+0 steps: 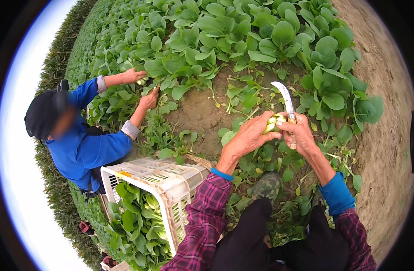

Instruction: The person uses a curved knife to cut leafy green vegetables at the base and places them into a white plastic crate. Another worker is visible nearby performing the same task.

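Note:
My left hand (249, 135) grips a head of bok choy (272, 124) around its pale green stalks, cut base turned up, leaves hanging below the hand. In my right hand (301, 132) is a harvesting knife with a curved blade (284, 95) and a wooden handle (292, 137). The blade points up and away from me, clear of the stalks. My right thumb touches the bok choy near its base. Loose leaves and trimmings (258, 159) lie on the soil beneath both hands.
A white plastic crate (173, 216) holding harvested bok choy (135, 223) stands at my left. Beyond it, a co-worker in a blue jacket (98, 149) reaches into the plants. Rows of growing bok choy (220, 30) stretch ahead. A bare dirt path (386, 111) runs along the right.

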Tool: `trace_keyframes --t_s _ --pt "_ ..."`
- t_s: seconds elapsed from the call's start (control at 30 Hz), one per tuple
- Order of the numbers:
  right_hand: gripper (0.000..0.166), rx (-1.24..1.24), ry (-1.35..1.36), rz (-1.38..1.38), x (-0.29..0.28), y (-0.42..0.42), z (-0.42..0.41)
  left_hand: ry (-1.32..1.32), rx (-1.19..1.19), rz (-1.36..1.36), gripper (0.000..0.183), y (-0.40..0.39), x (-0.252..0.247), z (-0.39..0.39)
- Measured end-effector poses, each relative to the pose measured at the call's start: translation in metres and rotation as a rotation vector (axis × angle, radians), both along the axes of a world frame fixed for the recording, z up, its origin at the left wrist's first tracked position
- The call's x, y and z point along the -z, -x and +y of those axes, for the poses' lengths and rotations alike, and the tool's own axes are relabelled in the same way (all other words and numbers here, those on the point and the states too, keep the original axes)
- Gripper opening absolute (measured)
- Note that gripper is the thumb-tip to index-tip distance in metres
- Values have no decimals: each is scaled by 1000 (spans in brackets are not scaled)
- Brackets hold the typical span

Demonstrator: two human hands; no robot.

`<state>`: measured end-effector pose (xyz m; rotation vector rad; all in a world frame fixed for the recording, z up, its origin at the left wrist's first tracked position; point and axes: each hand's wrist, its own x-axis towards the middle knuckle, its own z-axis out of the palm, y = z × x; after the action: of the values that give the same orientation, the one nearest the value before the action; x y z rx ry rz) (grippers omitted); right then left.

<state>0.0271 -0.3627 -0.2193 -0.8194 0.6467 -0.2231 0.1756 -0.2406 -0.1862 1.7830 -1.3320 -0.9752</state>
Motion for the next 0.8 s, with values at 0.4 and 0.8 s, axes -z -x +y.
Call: trace_keyframes --t_s 0.4,0.8 --pt "49 -150 697 169 26 -4 9 -193 -268 133 30 1 27 7" --pt "41 -249 498 309 31 75 17 -158 -454 628 38 -1 2 -1"
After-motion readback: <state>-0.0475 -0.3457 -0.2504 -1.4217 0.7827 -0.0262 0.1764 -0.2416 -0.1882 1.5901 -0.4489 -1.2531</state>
